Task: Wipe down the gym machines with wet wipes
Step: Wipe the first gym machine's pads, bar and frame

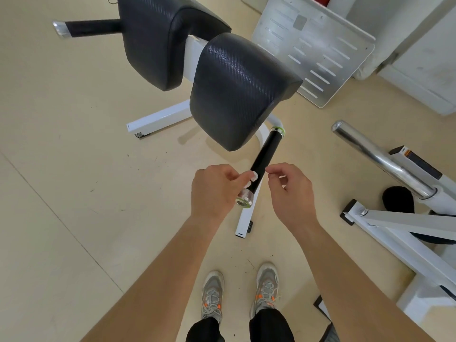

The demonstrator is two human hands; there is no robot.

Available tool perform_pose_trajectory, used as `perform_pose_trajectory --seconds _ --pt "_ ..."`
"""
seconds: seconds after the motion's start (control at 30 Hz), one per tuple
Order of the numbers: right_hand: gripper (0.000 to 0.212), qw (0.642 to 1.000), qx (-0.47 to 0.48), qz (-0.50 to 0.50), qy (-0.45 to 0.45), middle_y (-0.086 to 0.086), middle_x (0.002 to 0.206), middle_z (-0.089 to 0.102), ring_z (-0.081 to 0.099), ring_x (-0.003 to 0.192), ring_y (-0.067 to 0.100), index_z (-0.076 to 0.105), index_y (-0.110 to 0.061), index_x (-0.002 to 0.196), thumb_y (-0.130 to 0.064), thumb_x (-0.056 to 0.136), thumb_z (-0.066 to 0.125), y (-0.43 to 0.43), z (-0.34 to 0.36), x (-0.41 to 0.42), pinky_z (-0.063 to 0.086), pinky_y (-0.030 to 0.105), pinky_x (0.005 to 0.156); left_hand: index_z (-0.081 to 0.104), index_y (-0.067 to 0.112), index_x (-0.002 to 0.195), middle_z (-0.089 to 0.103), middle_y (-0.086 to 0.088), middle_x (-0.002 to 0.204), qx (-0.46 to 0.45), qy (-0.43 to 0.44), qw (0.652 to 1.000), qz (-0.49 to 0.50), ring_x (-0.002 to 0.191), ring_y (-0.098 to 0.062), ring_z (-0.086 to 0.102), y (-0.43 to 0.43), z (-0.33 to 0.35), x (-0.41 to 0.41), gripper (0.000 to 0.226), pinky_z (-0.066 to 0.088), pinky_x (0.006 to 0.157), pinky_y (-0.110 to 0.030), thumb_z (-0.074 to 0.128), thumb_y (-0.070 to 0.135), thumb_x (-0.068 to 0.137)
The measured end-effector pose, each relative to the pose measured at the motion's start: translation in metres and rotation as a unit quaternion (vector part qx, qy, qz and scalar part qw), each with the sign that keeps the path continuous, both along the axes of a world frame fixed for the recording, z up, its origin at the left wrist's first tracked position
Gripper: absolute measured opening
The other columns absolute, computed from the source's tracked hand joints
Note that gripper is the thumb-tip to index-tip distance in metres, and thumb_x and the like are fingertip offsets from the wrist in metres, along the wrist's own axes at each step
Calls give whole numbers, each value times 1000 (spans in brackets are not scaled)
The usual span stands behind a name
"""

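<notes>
I worked at the black handle
My left hand pinched the wipe against it; right hand curled beside, grip unclear.

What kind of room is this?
Most likely a gym: black padded rests on a white frame, a black handle where the left hand holds a white wipe, and a shiny chrome bar.

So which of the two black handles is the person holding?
The near handle, under the front pad, silver cap toward the person: the left hand grips it. The far handle, top left, is untouched.
</notes>
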State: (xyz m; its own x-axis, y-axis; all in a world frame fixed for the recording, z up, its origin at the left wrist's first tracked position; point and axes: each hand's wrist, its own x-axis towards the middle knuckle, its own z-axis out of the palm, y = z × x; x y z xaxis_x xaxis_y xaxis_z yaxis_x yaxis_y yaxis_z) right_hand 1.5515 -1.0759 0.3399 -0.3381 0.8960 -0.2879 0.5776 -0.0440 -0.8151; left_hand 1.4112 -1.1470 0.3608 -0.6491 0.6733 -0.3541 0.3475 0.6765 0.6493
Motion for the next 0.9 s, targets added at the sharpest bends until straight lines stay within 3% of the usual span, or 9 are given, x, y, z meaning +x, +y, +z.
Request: perform_pose_trajectory --seconds 0.13,0.23,0.37,0.43,0.57,0.73,0.9 --pt "23 1000 2 14 -9 -15 101 64 57 88 -3 68 -28 104 -13 100 51 -4 8 1 41 8 70 68 19 62 65 8 56 -47 -10 999 1 53 -9 59 -19 0 -9 37 47 56 -26 73 50 82" --pt "23 999 23 35 -7 -14 102 64 58 88 -1 68 -27 105 -12 99 52 -10 27 -2 43 11 72 66 20 60 65 7 57 -31 -59 997 28 51 -7 55 -41 10 -14 34 38 51 -14 76 45 82" --pt "24 995 15 102 13 -18 103 64 61 90 1 69 -30 111 -16 100 53 -22 63 -19 50 21 78 76 23 73 73 16 68 37 -119 988 92 71 2 68 -57 45 -17 16 44 64 -7 76 33 85" --pt "27 988 -10 153 28 -19 109 64 63 92 2 68 -32 118 -19 100 53 -29 83 -31 53 25 83 78 24 79 75 16 76 62 -151 981 107 78 0 70 -60 67 -21 8 49 73 -11 75 25 86" --pt "28 975 -51 211 46 -22 113 65 62 96 -3 67 -33 122 -21 99 57 -40 126 -61 50 17 85 75 26 89 76 10 84 119 -200 964 131 84 -10 72 -70 109 -35 15 55 82 -27 74 11 86" --pt "34 969 -54 238 37 -18 97 63 60 89 -3 60 -41 125 -21 98 60 -48 175 -98 44 5 73 67 29 107 73 6 87 114 -192 964 143 79 -10 68 -90 158 -63 22 46 70 -16 77 28 87" --pt "27 963 -4 268 -36 -21 101 58 57 92 0 69 -34 117 -18 102 52 -52 204 -132 43 11 80 69 28 103 68 2 84 119 -193 965 131 71 -12 63 -108 186 -99 23 48 68 -18 80 22 83"
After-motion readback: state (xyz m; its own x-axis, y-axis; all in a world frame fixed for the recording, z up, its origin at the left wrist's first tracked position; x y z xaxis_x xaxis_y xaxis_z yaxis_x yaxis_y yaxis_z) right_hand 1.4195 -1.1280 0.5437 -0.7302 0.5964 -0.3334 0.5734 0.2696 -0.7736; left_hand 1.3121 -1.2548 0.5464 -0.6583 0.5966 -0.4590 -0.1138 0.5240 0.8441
